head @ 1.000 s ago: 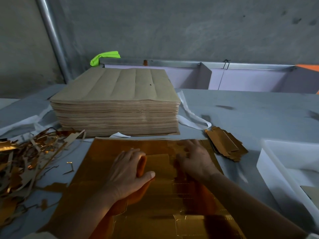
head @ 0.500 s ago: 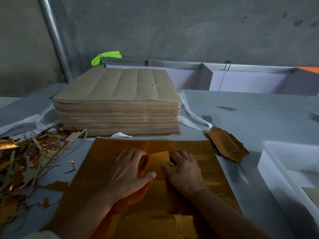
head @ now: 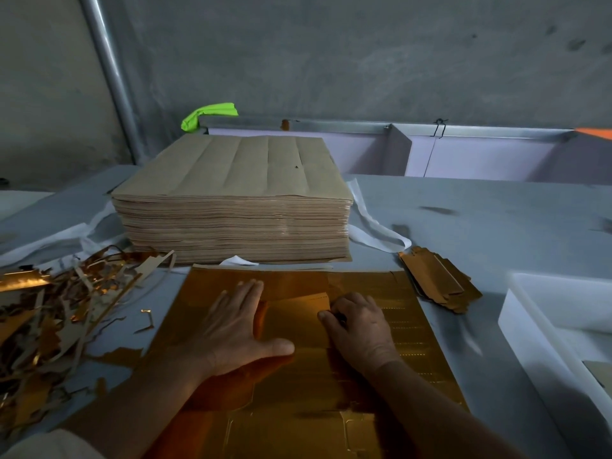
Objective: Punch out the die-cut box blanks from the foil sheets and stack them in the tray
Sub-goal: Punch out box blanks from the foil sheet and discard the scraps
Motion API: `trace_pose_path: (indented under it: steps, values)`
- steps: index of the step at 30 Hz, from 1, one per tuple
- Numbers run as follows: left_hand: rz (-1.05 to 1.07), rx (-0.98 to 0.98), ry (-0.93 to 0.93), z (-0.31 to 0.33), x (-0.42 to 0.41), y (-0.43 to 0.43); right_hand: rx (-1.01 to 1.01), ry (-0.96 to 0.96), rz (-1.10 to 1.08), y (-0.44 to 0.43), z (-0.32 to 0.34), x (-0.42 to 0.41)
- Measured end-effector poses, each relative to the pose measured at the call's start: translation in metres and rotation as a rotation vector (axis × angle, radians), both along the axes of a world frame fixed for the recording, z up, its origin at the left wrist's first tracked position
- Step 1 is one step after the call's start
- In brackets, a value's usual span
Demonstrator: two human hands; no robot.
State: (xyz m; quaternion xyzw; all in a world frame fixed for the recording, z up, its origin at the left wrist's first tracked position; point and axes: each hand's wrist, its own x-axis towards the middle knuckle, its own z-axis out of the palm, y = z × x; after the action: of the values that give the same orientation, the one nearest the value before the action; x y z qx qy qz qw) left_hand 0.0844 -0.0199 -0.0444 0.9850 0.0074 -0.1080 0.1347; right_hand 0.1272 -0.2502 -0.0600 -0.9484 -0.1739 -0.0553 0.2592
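Note:
A gold foil sheet (head: 410, 329) lies flat on the table in front of me. My left hand (head: 236, 329) presses down on its middle-left, with straight fingers and the thumb spread. My right hand (head: 361, 326) sits just to the right with curled fingers that pinch the right edge of a die-cut box blank (head: 298, 304), which is partly lifted from the sheet. A small pile of punched blanks (head: 437, 283) lies at the sheet's far right corner. The white tray (head: 543, 313) stands at the right edge, and a brown piece shows inside it.
A thick stack of brown-backed sheets (head: 231, 207) stands right behind the foil sheet. A heap of gold and brown scrap strips (head: 53, 313) covers the table on the left. White strapping (head: 374, 226) trails beside the stack. A metal-edged partition (head: 463, 150) runs along the back.
My right hand has moved left from the sheet's upper right to the blank's edge and curled onto it. My left hand's fingers have straightened and now lie flat on the sheet.

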Motion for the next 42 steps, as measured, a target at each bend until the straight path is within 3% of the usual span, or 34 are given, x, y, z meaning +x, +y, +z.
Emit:
trace_pose_path:
  steps: [7,16,25,42]
  values:
    - [-0.056,0.062,-0.066,-0.011,-0.002,0.003,0.047,0.031,0.030,0.000,0.003,-0.002]
    - [0.032,-0.264,-0.260,0.005,0.010,-0.026,0.048,-0.090,0.106,-0.001,-0.001,-0.003]
    - [-0.024,-0.165,-0.392,-0.010,0.008,-0.039,0.014,-0.101,0.064,0.001,-0.006,0.000]
    - [-0.076,-0.219,-0.638,-0.006,0.003,-0.041,0.102,-0.057,0.033,0.001,-0.008,0.002]
